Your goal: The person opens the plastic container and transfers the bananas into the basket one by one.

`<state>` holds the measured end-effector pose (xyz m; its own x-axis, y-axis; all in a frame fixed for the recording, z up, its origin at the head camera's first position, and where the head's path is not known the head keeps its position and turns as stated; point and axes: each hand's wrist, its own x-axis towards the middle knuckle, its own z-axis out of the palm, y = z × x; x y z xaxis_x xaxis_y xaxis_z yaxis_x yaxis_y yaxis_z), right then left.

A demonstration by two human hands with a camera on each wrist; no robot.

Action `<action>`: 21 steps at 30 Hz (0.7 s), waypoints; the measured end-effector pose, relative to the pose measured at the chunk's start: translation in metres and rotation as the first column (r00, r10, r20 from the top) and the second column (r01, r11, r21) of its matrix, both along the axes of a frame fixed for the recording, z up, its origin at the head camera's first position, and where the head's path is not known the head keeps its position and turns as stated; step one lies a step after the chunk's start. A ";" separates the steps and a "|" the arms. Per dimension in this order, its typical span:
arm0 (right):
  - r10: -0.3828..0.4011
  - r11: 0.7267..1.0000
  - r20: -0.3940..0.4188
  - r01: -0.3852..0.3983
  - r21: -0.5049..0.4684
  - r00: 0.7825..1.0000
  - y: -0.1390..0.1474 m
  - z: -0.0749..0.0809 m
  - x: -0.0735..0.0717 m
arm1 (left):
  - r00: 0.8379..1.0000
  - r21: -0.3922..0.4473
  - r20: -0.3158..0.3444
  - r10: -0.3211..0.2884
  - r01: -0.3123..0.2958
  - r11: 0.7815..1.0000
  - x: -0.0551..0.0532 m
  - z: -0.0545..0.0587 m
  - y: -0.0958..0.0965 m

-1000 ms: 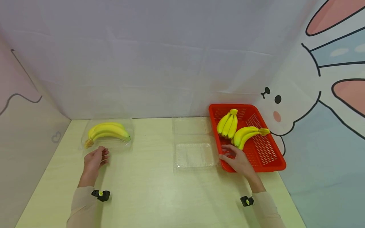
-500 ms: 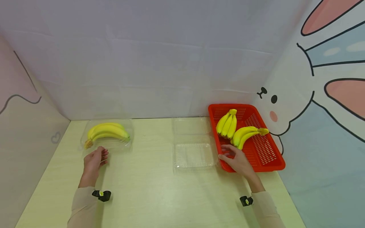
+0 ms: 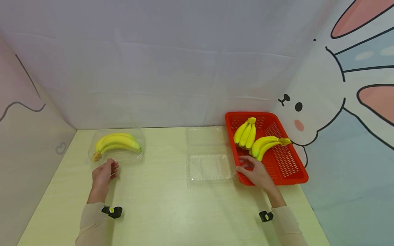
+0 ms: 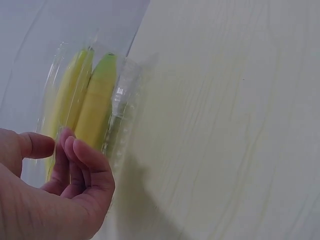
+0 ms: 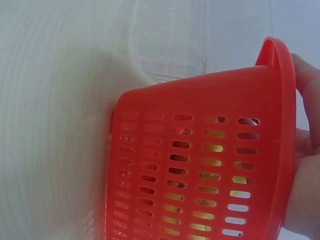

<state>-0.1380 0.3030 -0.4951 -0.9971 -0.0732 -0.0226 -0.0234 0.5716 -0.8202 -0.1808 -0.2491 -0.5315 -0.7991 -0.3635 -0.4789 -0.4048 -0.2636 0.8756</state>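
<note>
My left hand [image 3: 102,173], its fingers loosely curled, stays just in front of a clear plastic clamshell box [image 3: 141,136] and holds nothing. Inside that box lies a bunch of bananas [image 3: 118,140]. In the left wrist view a gap shows between thumb and fingertips, which overlap the near side of the box. My right hand [image 3: 257,173] is over the front left corner of a red plastic basket [image 3: 300,171], thumb and fingertips apart at its left rim. Two banana bunches, one upright [image 3: 246,134] and one sideways [image 3: 265,145], lie in the basket.
Another clear clamshell box [image 3: 210,167], lid folded back, lies left of the basket with nothing in it. All of this stands on a pale wooden table [image 3: 166,205]. Behind it hangs a white cloth wall [image 3: 154,85]; a cartoon rabbit panel [image 3: 320,112] borders the right side.
My left hand has shifted very slightly to the right and toward me. The right hand, boxes, basket and bananas show no clear movement.
</note>
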 end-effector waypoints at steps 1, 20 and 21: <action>-0.003 1.000 0.004 0.003 0.005 1.000 0.000 0.001 0.000 | 1.000 0.001 0.002 -0.001 0.001 1.000 0.001 0.000 0.001; -0.002 1.000 0.021 0.002 -0.004 1.000 -0.002 0.007 0.000 | 1.000 -0.049 0.022 -0.018 0.019 0.999 0.011 0.004 0.009; -0.001 1.000 0.023 0.002 -0.007 1.000 -0.003 0.008 0.000 | 0.999 -0.056 0.025 -0.022 0.023 0.998 0.011 0.005 0.009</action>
